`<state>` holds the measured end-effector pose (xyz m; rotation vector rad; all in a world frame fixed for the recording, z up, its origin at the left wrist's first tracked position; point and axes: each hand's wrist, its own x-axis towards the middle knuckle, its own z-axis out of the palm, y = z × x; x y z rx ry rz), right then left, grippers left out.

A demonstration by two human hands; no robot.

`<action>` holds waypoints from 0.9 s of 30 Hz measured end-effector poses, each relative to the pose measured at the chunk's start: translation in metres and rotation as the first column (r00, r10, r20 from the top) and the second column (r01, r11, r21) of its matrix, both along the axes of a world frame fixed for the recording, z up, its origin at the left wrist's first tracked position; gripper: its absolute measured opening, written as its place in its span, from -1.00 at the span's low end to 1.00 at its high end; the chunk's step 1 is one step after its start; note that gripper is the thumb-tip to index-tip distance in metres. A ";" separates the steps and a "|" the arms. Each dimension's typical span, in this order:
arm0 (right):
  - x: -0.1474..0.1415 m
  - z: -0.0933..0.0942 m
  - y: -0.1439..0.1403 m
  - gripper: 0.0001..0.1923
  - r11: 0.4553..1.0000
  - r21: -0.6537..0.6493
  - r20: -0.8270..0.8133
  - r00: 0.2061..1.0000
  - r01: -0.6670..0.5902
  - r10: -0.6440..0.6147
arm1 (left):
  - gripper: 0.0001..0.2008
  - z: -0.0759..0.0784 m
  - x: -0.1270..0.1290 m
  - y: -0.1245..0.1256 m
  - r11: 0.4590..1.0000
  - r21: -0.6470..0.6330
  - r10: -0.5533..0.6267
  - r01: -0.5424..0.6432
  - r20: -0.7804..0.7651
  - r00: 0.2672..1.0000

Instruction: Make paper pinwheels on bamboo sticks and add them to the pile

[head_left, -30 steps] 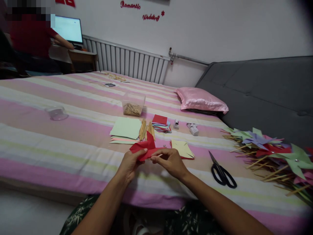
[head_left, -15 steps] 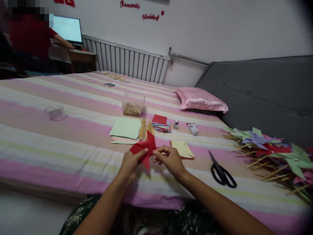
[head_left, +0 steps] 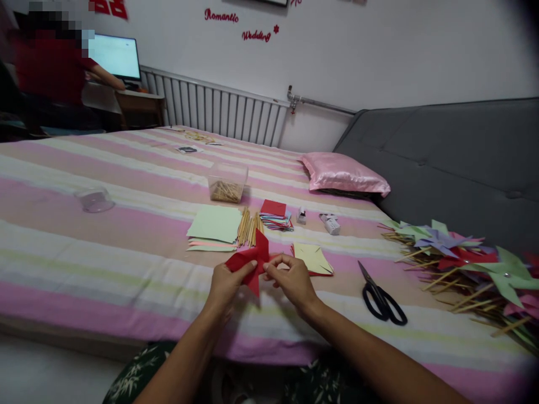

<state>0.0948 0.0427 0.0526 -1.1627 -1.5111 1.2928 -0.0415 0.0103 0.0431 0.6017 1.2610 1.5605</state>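
A red paper pinwheel (head_left: 260, 249) with folded blades is held up over the near side of the bed. My left hand (head_left: 229, 280) grips its left blade, the thumb pressed flat on the paper. At the pinwheel's centre, the thumb and forefinger of my right hand (head_left: 290, 278) are pinched together; any small piece between those fingertips is hidden. Just behind it lie a bundle of thin wooden sticks (head_left: 249, 225) and a stack of light green paper squares (head_left: 214, 223). Cut yellow squares (head_left: 312, 258) rest beyond my right hand, with black-handled scissors (head_left: 381, 300) farther right.
Finished pinwheels on sticks (head_left: 471, 264) are piled at the right. Farther back stand a clear box of sticks (head_left: 227, 188), small coloured squares (head_left: 274, 210), small white boxes (head_left: 330, 223) and a pink pillow (head_left: 345, 173). A person (head_left: 54, 73) sits by a monitor at far left.
My view has shifted slightly. My right fingertips stay pinched at the pinwheel's centre, and my left hand keeps its grip. The things lying on the bed have not moved.
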 end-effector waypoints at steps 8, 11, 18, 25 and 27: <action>0.000 -0.003 0.002 -0.73 0.999 0.045 0.026 1.000 0.008 -0.009 | -0.72 0.002 -0.002 0.000 1.000 0.012 -0.027 0.027 -0.053 0.998; 0.000 -0.001 0.001 -0.72 0.998 0.055 0.051 0.999 0.010 -0.013 | -0.71 0.002 -0.001 0.000 1.000 0.014 -0.027 0.028 -0.054 0.998; -0.001 0.004 -0.002 -0.69 0.977 0.204 0.071 0.994 0.063 -0.079 | -0.70 0.006 0.003 -0.001 1.000 -0.004 -0.021 0.022 0.133 0.991; 0.002 0.000 0.004 -0.40 0.996 0.081 -0.051 0.998 0.039 -0.035 | -0.71 0.002 0.005 -0.002 0.997 0.018 -0.078 0.077 0.142 0.987; 0.004 0.000 0.004 -0.41 0.999 0.038 -0.049 0.999 0.024 -0.022 | -0.71 0.000 0.006 -0.002 0.994 0.049 -0.107 0.101 0.127 0.986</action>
